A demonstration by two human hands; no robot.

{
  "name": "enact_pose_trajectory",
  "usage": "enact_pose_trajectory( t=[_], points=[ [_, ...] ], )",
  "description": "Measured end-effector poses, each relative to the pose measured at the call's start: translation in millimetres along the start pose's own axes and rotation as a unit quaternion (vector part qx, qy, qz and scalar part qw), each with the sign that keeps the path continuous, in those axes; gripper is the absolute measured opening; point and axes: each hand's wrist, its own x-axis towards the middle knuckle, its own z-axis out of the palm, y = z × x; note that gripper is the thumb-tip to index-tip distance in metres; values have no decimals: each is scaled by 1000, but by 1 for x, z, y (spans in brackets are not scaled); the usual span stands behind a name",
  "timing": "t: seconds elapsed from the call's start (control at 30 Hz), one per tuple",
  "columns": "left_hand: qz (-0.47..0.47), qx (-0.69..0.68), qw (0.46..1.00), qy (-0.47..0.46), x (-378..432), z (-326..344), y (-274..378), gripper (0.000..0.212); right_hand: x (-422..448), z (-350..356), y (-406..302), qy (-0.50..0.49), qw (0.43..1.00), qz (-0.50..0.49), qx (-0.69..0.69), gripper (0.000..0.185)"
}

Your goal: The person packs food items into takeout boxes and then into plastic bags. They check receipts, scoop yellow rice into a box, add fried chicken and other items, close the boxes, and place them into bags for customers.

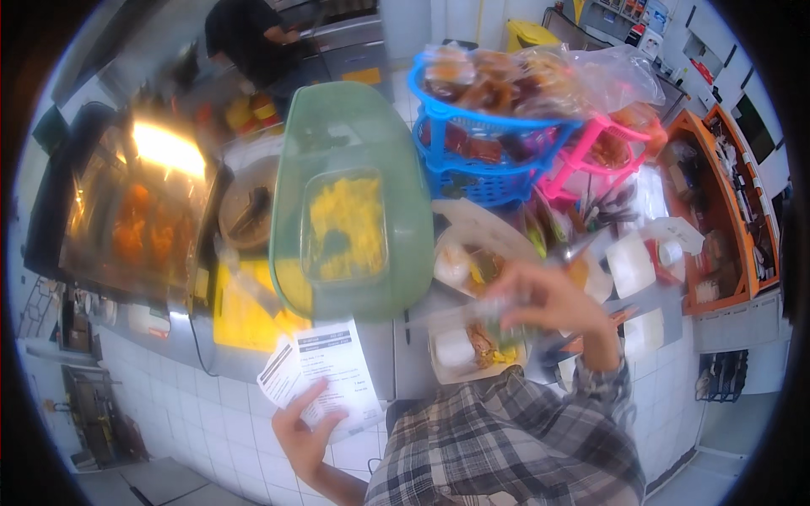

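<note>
Two printed paper slips are pinched between the thumb and fingers of my left hand, in front of the counter. My right hand is bent over two open takeaway boxes, its fingertips closed around a small clear item, too blurred to name. Below that hand, the near takeaway box has white rice, shredded brown food and yellow pieces. Behind it, another open box contains a rice mound and yellow food. Motion blur softens the right hand's outline.
A green tub with a clear container of yellow food stands mid-counter. A yellow cutting board and lit display case lie left. A blue basket rack and pink rack stand behind. A person is at the back.
</note>
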Motion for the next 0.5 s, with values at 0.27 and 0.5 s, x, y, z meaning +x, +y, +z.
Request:
enact_pose_trajectory(
  t=[0.27,0.5],
  points=[
    [-42,-9,999,-22,-19,20,-18,51,-44,115,60,219,946,-26,-237,27],
    [-76,-31,986,-147,-23,41,-56,54,-13,229,69,67,928,76,360,14]
  ],
)
